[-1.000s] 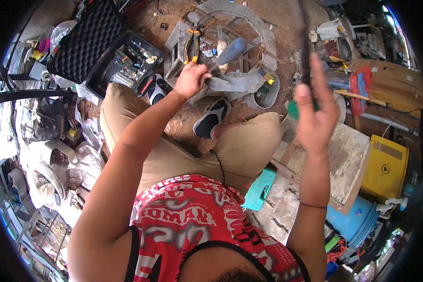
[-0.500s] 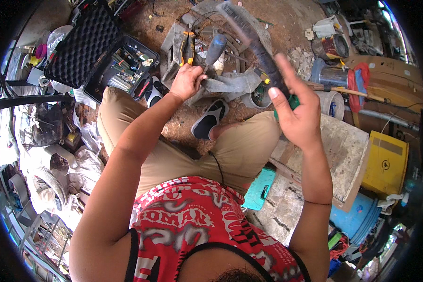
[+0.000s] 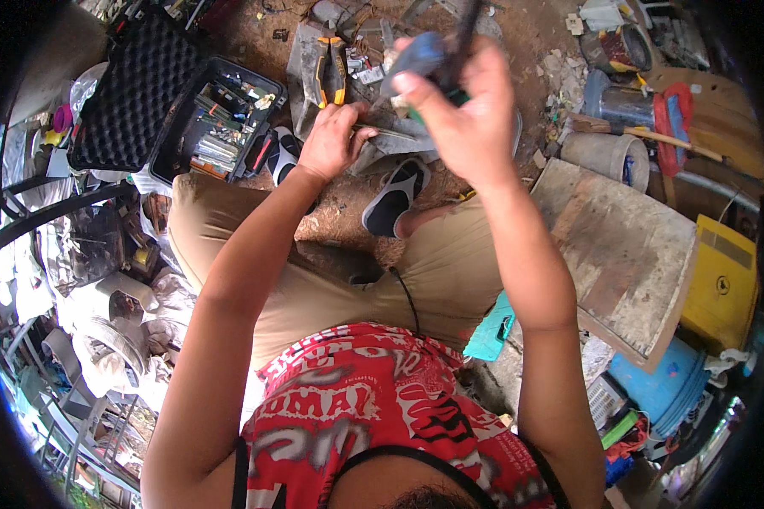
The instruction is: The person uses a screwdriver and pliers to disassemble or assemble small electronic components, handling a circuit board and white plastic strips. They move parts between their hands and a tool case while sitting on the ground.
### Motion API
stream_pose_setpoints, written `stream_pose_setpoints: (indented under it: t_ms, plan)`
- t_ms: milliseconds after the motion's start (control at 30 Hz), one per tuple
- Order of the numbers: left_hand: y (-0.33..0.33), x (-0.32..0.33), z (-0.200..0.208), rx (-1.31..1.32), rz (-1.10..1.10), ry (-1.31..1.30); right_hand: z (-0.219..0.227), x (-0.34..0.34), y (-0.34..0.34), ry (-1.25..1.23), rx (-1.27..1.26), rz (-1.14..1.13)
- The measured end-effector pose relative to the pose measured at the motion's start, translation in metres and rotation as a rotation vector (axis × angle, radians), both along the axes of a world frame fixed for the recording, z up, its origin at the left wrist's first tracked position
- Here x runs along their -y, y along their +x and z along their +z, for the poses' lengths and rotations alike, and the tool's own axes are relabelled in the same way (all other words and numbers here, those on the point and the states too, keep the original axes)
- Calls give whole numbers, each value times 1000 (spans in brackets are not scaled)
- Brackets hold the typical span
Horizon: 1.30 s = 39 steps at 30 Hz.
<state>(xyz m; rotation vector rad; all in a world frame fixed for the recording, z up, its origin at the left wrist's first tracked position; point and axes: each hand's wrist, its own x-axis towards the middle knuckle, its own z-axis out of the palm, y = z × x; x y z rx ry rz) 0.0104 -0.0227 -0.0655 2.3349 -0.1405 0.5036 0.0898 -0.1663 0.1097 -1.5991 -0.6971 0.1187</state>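
Note:
My left hand (image 3: 329, 144) is closed, thumb and fingers pinching a thin metal rod (image 3: 390, 132) that points right over a grey block. My right hand (image 3: 475, 119) is raised over that block, its fingers curled round a dark, long tool (image 3: 463, 42) with a green part beside the palm; motion blur hides its kind. Against the thumb of this hand shows a blue, rounded handle-like piece (image 3: 420, 55); whether it is held too is unclear. Pliers with yellow and black handles (image 3: 331, 72) lie just beyond my left hand.
An open black case with foam lid (image 3: 144, 93) holds small tools at the left. To the right are a worn wooden board (image 3: 615, 246), a yellow box (image 3: 721, 284), a blue bucket (image 3: 662, 382) and a pale bucket (image 3: 607, 157). My feet in dark shoes (image 3: 395, 199) flank the work spot.
My right hand has moved left and away from me, bringing the dark tool over the blue piece; its fingers have curled in. My left hand stays nearly in place.

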Motion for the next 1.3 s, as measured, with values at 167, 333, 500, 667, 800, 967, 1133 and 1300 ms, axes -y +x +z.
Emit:
stream_pose_setpoints:
  t_ms: [167,333,500,667,800,967,1133,1300]
  plan:
    - [-5,-2,0,8,-45,30,20,28,5,46,-18,-53]
    - [1,-1,-4,3,-41,25,8,30,-13,17,-53,-60]
    - [-3,-1,-2,35,-8,32,4,27,-13,68,-52,10]
    - [-3,2,-6,49,20,15,2,27,-17,77,-50,25]
    - [-6,2,-10,59,10,59,-1,32,-19,36,-41,26]
    - [-8,2,-13,75,-5,58,-5,34,-23,119,-108,-41]
    - [-10,2,-19,81,1,52,-9,39,-24,110,-122,-43]
    - [-10,2,-23,68,5,49,-11,40,-24,135,-125,-34]
